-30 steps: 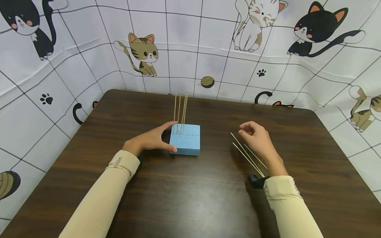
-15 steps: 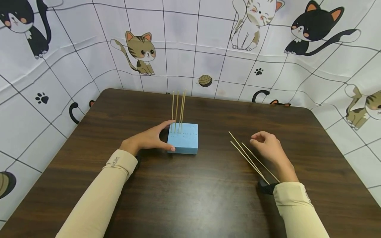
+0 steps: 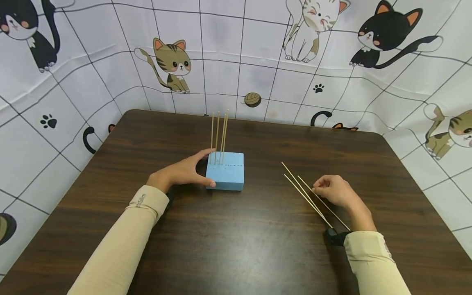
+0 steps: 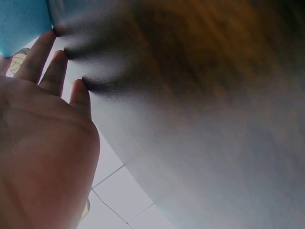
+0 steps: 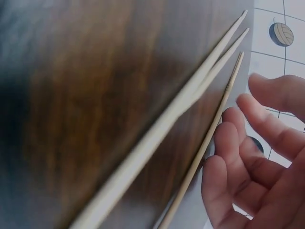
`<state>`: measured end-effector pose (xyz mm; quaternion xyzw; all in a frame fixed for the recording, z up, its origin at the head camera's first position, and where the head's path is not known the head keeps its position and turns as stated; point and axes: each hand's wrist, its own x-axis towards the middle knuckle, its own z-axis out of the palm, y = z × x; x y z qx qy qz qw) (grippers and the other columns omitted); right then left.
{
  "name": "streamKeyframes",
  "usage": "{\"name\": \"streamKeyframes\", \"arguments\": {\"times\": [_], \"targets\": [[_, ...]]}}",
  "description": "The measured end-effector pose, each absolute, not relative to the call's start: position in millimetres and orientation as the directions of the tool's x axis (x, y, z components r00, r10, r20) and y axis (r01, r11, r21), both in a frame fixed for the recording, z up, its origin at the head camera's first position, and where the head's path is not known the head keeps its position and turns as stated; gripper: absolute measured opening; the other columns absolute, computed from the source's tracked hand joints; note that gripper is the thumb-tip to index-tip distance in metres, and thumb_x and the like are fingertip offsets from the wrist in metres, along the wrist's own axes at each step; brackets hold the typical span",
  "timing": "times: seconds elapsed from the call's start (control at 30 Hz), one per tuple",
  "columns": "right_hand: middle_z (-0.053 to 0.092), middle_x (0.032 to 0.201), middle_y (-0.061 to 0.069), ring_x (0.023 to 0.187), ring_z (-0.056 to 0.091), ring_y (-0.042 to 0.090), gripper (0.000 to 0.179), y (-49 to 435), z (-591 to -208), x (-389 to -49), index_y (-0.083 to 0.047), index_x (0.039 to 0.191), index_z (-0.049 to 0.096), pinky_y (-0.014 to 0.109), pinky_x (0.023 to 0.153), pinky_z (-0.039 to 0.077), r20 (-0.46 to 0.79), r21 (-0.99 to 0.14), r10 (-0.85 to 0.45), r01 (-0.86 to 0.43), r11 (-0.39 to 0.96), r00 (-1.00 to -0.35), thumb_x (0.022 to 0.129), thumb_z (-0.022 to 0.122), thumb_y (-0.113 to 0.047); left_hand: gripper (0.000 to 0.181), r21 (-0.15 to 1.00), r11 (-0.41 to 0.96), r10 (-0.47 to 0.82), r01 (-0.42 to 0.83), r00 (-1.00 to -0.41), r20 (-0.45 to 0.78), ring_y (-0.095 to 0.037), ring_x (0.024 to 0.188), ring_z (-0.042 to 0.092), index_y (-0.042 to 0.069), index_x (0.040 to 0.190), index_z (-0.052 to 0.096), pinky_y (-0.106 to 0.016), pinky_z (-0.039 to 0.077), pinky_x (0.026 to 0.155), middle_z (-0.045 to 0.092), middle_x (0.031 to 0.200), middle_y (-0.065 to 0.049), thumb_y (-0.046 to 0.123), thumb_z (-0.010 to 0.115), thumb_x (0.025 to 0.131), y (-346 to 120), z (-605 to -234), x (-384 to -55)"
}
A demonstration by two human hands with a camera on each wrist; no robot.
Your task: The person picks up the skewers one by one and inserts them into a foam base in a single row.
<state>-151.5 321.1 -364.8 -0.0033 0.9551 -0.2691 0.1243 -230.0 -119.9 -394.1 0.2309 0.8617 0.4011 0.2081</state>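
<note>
My left hand (image 3: 180,171) holds the left side of a light blue foam block (image 3: 226,180), thumb at the front corner and a finger behind. Several thin wooden skewers (image 3: 212,131) stand upright in the block's top, near its left side, beside rows of small holes. Three more skewers (image 3: 302,195) lie slanting on the table to the right. Over the rightmost skewer (image 5: 200,155) is my right hand (image 3: 337,192), fingers bent and fingertips right beside it. In the right wrist view a gap shows between thumb and index finger, with nothing pinched there.
A dark brown wooden table (image 3: 221,246) carries everything. White cloth with a grid and cartoon cats (image 3: 173,65) hangs behind it and along both sides. A black strap (image 3: 336,237) sits at the right wrist.
My right hand has moved right and toward me, lowering to the rightmost skewer. The left hand stays on the block. The head view has shifted slightly.
</note>
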Motion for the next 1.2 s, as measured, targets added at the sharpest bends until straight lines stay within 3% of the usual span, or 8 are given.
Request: {"name": "streamKeyframes", "arguments": {"times": [0.23,0.83,1.1,1.2], "targets": [[0.067,0.088,0.007,0.078,0.054,0.022,0.018,319.2,-366.2,-152.8,-0.004,0.086,0.07,0.036,0.07,0.044,-0.303,-0.483,-0.039,0.118,0.868,-0.952,0.09,0.07,-0.021,0.112,0.79,0.567,0.568,0.234,-0.806,-0.169,-0.03,0.149,0.02,0.031,0.159,0.013,-0.059,0.02,0.116,0.018,0.163,-0.006,0.044,0.085,0.075,-120.2,-394.0,-230.4],[0.069,0.09,0.009,0.078,0.056,0.022,0.02,319.1,-366.7,-153.9,-0.004,0.087,0.074,0.04,0.073,0.048,-0.329,-0.452,-0.036,0.124,0.883,-0.944,0.092,0.068,-0.022,0.112,0.788,0.565,0.57,0.243,-0.806,-0.16,-0.028,0.147,0.023,0.031,0.159,0.013,-0.057,0.02,0.117,0.023,0.161,-0.006,0.044,0.085,0.075,-119.9,-393.7,-231.9],[0.065,0.079,0.003,0.069,0.052,0.019,0.018,318.1,-366.7,-153.1,-0.003,0.085,0.072,0.033,0.065,0.044,-0.326,-0.46,-0.061,0.103,0.882,-0.943,0.092,0.066,-0.019,0.112,0.786,0.572,0.566,0.236,-0.807,-0.169,-0.029,0.147,0.023,0.031,0.159,0.012,-0.058,0.02,0.117,0.021,0.162,-0.006,0.044,0.085,0.075,-120.5,-395.0,-231.5],[0.065,0.082,0.004,0.072,0.053,0.019,0.019,318.1,-366.2,-153.3,-0.004,0.085,0.071,0.035,0.068,0.045,-0.333,-0.46,-0.057,0.11,0.881,-0.941,0.092,0.067,-0.021,0.112,0.784,0.575,0.563,0.235,-0.809,-0.17,-0.029,0.147,0.022,0.031,0.159,0.012,-0.059,0.02,0.116,0.02,0.162,-0.006,0.045,0.085,0.075,-120.7,-395.2,-231.4]]}}
